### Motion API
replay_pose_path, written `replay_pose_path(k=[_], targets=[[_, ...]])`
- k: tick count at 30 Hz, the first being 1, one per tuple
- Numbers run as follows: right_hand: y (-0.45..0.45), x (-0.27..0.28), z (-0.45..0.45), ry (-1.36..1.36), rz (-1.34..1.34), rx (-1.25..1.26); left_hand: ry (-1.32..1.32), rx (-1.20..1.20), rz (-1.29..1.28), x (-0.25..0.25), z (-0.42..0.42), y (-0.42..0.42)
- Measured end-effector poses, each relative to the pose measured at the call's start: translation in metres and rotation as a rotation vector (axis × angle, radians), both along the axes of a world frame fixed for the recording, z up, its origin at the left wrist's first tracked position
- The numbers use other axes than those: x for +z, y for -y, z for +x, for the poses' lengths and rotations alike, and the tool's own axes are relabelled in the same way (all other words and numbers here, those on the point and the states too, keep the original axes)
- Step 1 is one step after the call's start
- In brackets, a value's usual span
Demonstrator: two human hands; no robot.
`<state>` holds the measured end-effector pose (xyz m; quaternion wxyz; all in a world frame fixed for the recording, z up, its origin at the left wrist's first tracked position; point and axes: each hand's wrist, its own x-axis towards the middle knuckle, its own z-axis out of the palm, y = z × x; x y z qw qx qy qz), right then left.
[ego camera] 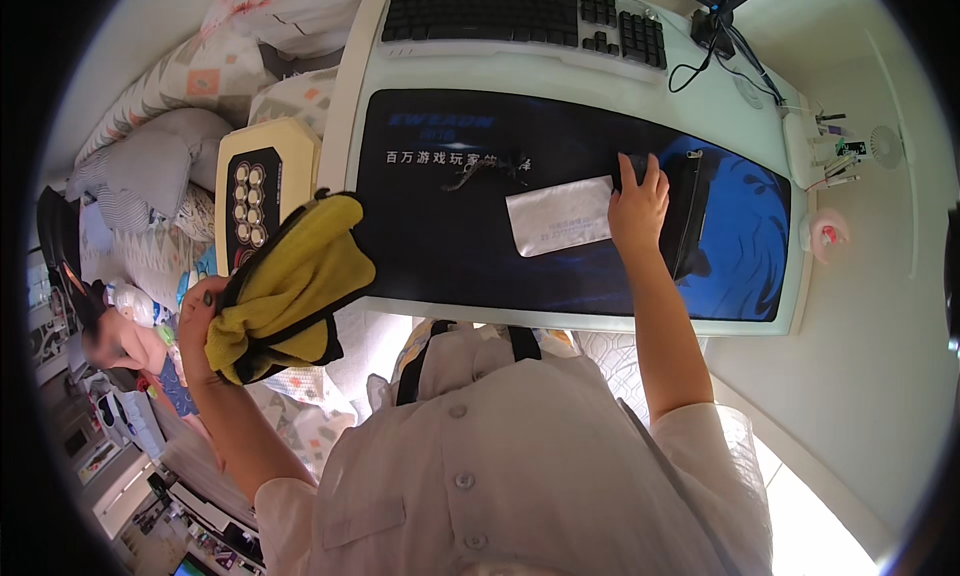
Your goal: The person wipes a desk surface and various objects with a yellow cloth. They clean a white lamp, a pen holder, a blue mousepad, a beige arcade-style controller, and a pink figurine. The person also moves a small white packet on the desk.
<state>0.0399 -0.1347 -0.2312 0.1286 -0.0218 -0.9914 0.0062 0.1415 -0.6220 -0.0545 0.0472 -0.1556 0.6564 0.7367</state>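
My left hand (201, 306), off the desk's left side, grips a yellow cloth with black edging (300, 276) that hangs in loose folds. Over the dark desk mat (450, 253), my right hand (641, 208) has its fingers around a small black object (638, 168), possibly a computer mouse, mostly hidden by the fingers. A silver flat packet (559, 220) bearing faint print lies just left of that hand. To its right is a black zippered pouch (684, 216). A thin, dark, chain-like item (471, 172) rests on the mat's printed lettering.
A black-and-white keyboard (517, 21) spans the desk's far side, with cables (724, 36) at its right. A cream panel with round buttons (300, 152) stands left of the desk. Pens (840, 163) are by the right wall. Another person (142, 343) is at far left, near bedding.
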Motion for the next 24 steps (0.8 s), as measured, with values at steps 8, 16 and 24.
replay_pose_path(k=[8, 16, 24], targets=[[0.039, 0.033, -0.008, 0.374, -0.184, 0.374, 0.081, -0.023, -0.169, 0.001, 0.021, -0.009], [0.012, 0.061, -0.044, 0.772, -0.958, 0.275, 0.106, 0.163, -0.103, 0.0, 0.079, -0.005], [-0.01, 0.055, -0.099, 0.807, -1.794, -0.03, 0.101, 0.317, -0.043, -0.003, 0.11, -0.012]])
